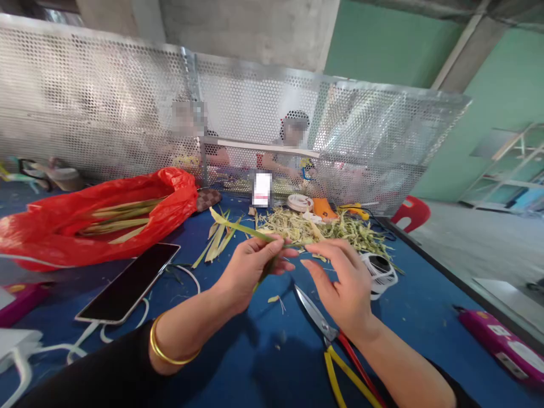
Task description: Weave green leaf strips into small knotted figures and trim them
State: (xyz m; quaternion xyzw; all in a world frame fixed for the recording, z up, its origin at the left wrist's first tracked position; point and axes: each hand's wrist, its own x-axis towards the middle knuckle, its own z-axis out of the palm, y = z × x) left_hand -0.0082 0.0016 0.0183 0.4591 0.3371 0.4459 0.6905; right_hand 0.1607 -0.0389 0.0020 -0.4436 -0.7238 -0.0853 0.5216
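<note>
My left hand (259,260) pinches a long green-yellow leaf strip (240,228) between thumb and fingers. Its pale end sticks up to the left, and a folded darker part hangs below the palm. My right hand (344,277) is beside the strip's other end, with thumb and index finger apart; whether the index fingertip touches the strip I cannot tell. Below the hands lie scissors (325,328) with one red and one yellow handle. A pile of shredded leaf trimmings (340,233) spreads behind the right hand, and several cut leaf pieces (219,241) lie behind the left.
A red plastic bag (170,195) with long leaves stands left, near a phone (127,283) and white cables. Thread in white netting (378,275), a tape roll (300,202) and a purple box (501,343) lie right. Behind a perforated metal screen (255,90) sit two people.
</note>
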